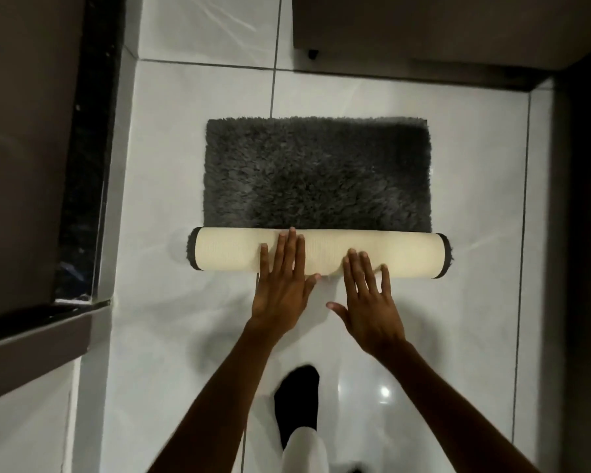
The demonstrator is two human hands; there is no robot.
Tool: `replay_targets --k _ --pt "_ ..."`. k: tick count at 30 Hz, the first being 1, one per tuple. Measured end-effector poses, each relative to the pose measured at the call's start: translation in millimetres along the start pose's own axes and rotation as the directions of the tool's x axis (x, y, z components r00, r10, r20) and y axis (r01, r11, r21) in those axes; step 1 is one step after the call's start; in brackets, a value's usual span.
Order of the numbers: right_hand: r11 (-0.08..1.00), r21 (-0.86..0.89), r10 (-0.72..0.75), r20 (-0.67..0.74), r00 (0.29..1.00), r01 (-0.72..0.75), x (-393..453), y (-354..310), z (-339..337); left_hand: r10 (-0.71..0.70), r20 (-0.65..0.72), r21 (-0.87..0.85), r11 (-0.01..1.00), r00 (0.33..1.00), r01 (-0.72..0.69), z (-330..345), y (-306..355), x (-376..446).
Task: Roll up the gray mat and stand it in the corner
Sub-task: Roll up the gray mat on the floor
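Mid-roll: gray mat (316,172) lies on white tile floor (151,199), near edge rolled into a cream-backed tube. Left hand (282,285) and right hand (369,298) press flat on the tube, fingers spread, gripping nothing. Next: push forward evenly with both palms.

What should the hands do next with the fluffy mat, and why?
Probably push the roll forward a little more, away from the body. Both the left hand and right hand lie flat and open on its cream backing, and a wide stretch of gray mat lies unrolled on the tile floor, so rolling is not finished.
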State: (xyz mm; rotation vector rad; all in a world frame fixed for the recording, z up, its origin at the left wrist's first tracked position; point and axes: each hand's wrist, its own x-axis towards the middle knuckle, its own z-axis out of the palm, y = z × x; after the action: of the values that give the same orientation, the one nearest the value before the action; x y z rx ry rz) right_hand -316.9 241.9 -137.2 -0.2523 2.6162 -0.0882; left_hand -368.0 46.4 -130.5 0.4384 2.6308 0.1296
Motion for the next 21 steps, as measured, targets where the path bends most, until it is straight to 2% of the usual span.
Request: replay_targets --k 4,9,12,17,21 --pt "1.0 0.013 0.011 0.002 1.0 -0.011 62 21 -35 0.062 0.003 0.045 0.997 0.998 -0.063 -11 -13 9" --pt "0.983 0.182 0.039 -0.023 0.999 -0.034 118 39 -76 0.034 0.045 0.05 0.998 0.998 -0.036 -33 -20 53" --pt "0.963 0.268 0.067 -0.117 0.991 -0.034 114 38 -88 0.039 0.105 0.059 0.997 0.994 -0.045 -45 -26 77" --pt "0.987 0.145 -0.037 -0.227 0.973 0.072 75 33 -90 -0.025 0.127 0.03 0.999 0.992 0.021 -71 -26 127" --pt "0.997 0.014 -0.077 -0.112 0.991 0.079 101 45 -99 -0.122 0.109 -0.026 0.992 0.987 0.126 -92 -24 170"
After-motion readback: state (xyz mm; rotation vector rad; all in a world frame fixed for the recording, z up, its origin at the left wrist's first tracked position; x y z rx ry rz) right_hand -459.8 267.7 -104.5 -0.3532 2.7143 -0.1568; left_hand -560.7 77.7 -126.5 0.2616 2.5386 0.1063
